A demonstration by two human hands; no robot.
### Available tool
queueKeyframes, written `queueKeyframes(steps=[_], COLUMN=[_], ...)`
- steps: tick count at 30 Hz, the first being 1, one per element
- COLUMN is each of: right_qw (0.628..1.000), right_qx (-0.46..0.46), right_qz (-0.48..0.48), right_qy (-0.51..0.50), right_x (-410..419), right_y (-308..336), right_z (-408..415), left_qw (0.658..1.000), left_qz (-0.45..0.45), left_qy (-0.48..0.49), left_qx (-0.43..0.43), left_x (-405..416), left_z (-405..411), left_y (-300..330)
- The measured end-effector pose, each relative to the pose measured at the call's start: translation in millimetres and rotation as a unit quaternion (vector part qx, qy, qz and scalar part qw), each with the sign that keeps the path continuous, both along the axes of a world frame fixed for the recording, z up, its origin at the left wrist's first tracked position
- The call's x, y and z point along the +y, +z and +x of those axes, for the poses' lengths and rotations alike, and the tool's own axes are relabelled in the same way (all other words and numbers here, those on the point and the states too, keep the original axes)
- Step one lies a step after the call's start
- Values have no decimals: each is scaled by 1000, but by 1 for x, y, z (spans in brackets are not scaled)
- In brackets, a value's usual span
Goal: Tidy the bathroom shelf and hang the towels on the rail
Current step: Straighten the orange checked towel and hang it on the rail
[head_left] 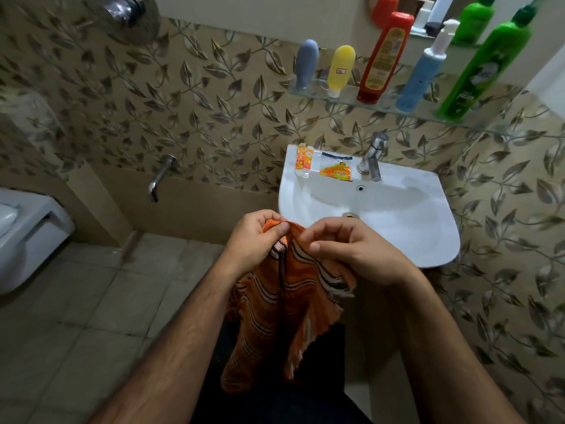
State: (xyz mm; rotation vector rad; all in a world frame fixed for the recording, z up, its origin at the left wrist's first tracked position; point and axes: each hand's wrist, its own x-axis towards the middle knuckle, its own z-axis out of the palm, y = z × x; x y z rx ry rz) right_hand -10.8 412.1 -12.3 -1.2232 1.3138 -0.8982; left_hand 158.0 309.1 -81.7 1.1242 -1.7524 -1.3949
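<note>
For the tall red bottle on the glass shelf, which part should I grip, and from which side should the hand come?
Probably grip the red bottle round its straight middle body, coming from the front. It stands cap-down on the glass shelf, with the yellow bottle and blue pump bottle at its sides, so the front is freest.

Woven cloth on the orange striped towel (pixel 284 307), matt, frayed at one edge. Glossy white ceramic for the basin (pixel 428 240). Polished metal on the tap (pixel 374 157). Clear glass on the shelf (pixel 345 97); shiny plastic on the green bottle (pixel 480 75). Patterned wall tiles (pixel 214 102), slight sheen.
</note>
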Motion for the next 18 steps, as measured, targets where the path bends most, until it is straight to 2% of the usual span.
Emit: queueKeyframes(steps=[6, 10, 13, 15, 18], right_qw=[998, 998, 994, 980, 954], right_qx=[-62, -36, 60, 150, 221], right_qz=[-3, -42, -91, -129, -197], right_qy=[27, -12, -22, -20, -52], right_x=[-5, -8, -8, -8, -8], right_y=[-2, -2, 4, 8, 9], right_z=[3, 7, 7, 4, -2], left_qw=[1000, 1000, 999, 998, 995], left_qz=[-3, 19, 24, 37, 61], left_qy=[19, 10, -18, -30, -34], left_qx=[-15, 7, 20, 43, 71], left_x=[0, -1, 1, 2, 1], left_z=[-2, 0, 2, 3, 5], left_y=[8, 11, 13, 13, 9])
